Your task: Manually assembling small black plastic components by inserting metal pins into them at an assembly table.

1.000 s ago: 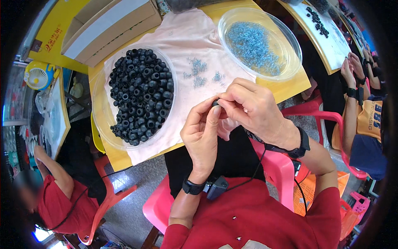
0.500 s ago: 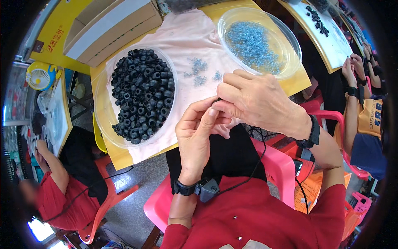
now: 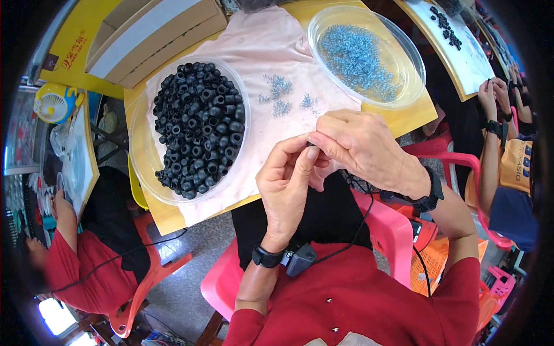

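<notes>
Black and mostly hidden, a small piece point(image 3: 312, 144), probably a hollow cap, sits between the fingertips of both hands, above the near edge of the pale pink cloth point(image 3: 265, 138). The left hand point(image 3: 284, 187) pinches it narrowly between thumb and forefinger; the right hand point(image 3: 369, 153) has its thumb and curled forefinger drawn close against it, though I cannot tell whether they grip a part of their own. To do this well, the left pinch should be firm, the right pressure light and straight, and working farther in over the cloth would likely catch a dropped bit. The small clear-blue clusters point(image 3: 280, 86) lie handily between the left tub point(image 3: 144, 170) of black hollow caps point(image 3: 199, 124) and the right tub point(image 3: 399, 52) of blue pieces point(image 3: 355, 55)
</notes>
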`<action>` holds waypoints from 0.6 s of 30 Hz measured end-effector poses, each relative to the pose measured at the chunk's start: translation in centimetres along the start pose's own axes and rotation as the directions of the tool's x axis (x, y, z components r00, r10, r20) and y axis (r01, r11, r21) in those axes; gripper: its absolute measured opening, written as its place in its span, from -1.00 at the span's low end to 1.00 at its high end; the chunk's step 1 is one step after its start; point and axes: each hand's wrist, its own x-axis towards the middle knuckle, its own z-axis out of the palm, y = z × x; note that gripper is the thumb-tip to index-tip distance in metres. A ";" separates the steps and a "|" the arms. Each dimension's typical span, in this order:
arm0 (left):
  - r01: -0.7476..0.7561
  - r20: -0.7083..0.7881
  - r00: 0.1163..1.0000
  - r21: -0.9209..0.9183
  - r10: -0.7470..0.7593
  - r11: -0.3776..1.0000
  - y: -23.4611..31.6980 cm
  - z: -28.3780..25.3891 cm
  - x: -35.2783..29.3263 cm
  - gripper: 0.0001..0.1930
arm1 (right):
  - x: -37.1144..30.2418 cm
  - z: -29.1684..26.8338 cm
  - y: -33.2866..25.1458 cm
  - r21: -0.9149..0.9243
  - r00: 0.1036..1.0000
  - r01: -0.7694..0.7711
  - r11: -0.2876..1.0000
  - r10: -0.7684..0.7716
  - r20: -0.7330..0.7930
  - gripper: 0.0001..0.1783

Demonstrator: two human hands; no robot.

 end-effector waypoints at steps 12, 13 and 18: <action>-0.049 0.015 0.999 -0.011 0.049 0.999 0.5 0.3 0.2 -0.78 | -0.1 -1.1 -0.7 0.167 0.985 -0.170 0.971 0.169 0.020 -0.70; -0.028 0.022 0.999 -0.077 0.030 0.997 0.8 0.2 0.3 -0.78 | 0.1 -1.7 -0.7 0.108 0.993 -0.118 0.987 0.121 -0.020 -0.72; 0.110 0.072 0.993 -0.256 -0.094 0.961 2.5 -0.1 0.2 -0.77 | 0.6 -2.5 -1.3 -0.169 0.991 0.102 0.980 -0.115 -0.073 -0.67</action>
